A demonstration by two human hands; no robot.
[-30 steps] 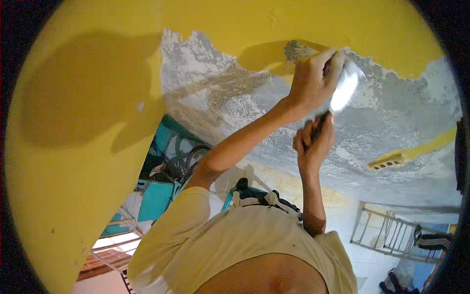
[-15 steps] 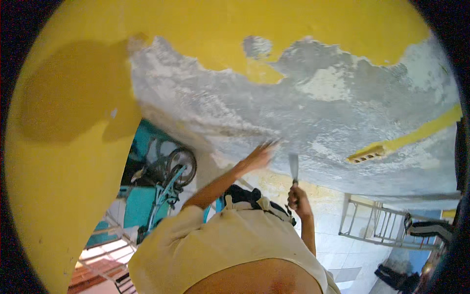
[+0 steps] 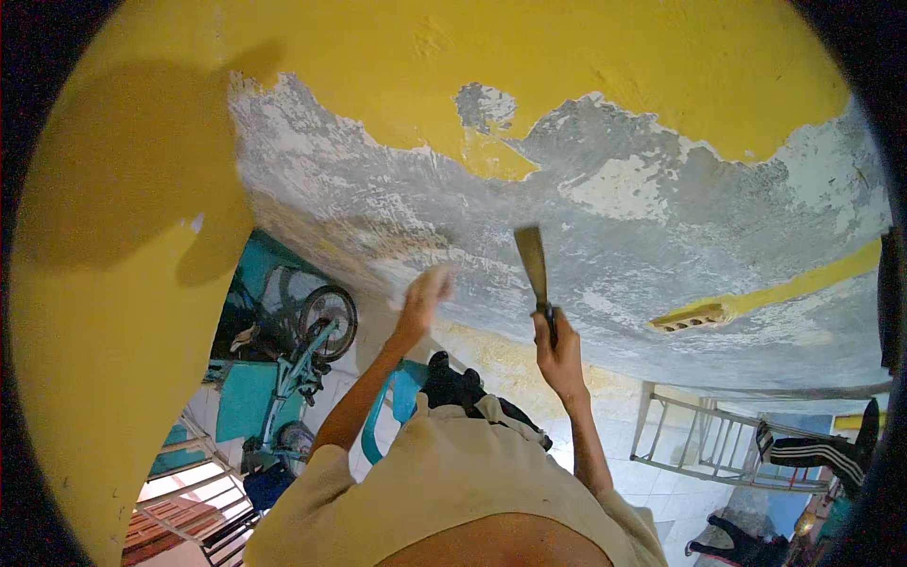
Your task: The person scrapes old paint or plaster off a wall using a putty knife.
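My right hand (image 3: 559, 352) is closed around the dark handle of a flat metal scraper (image 3: 532, 257). The blade points up and lies against the grey, stripped patch of wall (image 3: 661, 236). My left hand (image 3: 425, 295) is raised beside it, motion-blurred, with loose fingers and nothing in it, close to the bare plaster. Yellow paint (image 3: 567, 66) still covers the wall above and to the left of the stripped patch. A small yellow island (image 3: 491, 161) remains near the upper edge of the grey area.
A ventilation brick (image 3: 688, 321) sits in a yellow strip on the right. Below left stand a teal bicycle (image 3: 302, 359) and a teal chair (image 3: 392, 406). A light metal ladder frame (image 3: 709, 435) lies on the tiled floor at lower right.
Both hands dropped from the upper right of the wall. The left hand no longer holds the pale thing it held there. The scraper now points up at the plaster, lower and more central.
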